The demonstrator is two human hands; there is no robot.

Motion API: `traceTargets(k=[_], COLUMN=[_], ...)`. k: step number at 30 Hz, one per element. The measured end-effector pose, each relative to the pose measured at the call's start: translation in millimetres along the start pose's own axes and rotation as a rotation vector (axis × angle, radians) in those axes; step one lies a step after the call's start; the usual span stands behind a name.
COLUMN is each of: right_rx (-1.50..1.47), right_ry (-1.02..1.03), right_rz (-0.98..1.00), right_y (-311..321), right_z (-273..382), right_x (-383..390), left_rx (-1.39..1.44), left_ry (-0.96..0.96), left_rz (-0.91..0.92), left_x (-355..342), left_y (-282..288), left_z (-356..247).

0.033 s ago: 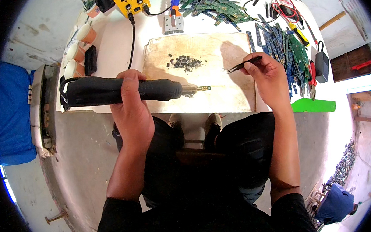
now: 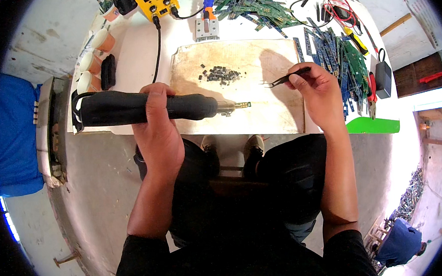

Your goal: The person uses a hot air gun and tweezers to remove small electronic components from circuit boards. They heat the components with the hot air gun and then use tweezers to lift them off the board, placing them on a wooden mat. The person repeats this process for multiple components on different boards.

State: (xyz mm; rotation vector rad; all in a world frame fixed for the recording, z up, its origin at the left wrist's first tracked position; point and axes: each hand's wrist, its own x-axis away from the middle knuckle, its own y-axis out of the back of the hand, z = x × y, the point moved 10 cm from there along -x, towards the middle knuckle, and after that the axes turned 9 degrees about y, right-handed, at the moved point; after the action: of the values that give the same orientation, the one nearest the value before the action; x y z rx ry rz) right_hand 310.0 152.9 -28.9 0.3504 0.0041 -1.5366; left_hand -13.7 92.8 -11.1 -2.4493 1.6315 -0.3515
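My left hand (image 2: 158, 124) is wrapped round a black hot air gun (image 2: 123, 108), held level with its metal nozzle (image 2: 224, 106) toward the right. Just past the nozzle tip lies a small circuit board strip (image 2: 243, 105), partly hidden by it, on a stained pale work board (image 2: 275, 117). My right hand (image 2: 319, 89) pinches black tweezers (image 2: 290, 76) above the board's right side, their tips pointing left and apart with nothing visible between them. A small heap of black chips (image 2: 220, 74) lies on the board beyond the nozzle.
Green circuit board strips (image 2: 253, 4) are piled at the back, and blue and green ones (image 2: 340, 65) at the right. A yellow control station (image 2: 156, 1) stands back left. Paper cups (image 2: 90, 62) line the left edge. Red-handled pliers (image 2: 372, 96) lie far right. Another person (image 2: 399, 243) sits lower right.
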Motion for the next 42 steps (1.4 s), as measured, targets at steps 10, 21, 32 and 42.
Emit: traceTargets(k=[10, 21, 32, 42], right_rx=[0.140, 0.248, 0.245, 0.254], right_ry=[0.196, 0.258, 0.273, 0.264], right_rz=[0.216, 0.215, 0.236, 0.242], right_y=[-43, -39, -43, -43], right_z=[47, 52, 50, 50], right_x=[19, 19, 20, 21], left_rx=[-0.008, -0.032, -0.030, -0.029], left_ry=[0.033, 0.015, 0.006, 0.006], left_rz=[0.032, 0.047, 0.060, 0.063], left_x=[5, 3, 3, 2], left_y=[-12, -13, -15, -15], left_z=[2, 4, 4, 5])
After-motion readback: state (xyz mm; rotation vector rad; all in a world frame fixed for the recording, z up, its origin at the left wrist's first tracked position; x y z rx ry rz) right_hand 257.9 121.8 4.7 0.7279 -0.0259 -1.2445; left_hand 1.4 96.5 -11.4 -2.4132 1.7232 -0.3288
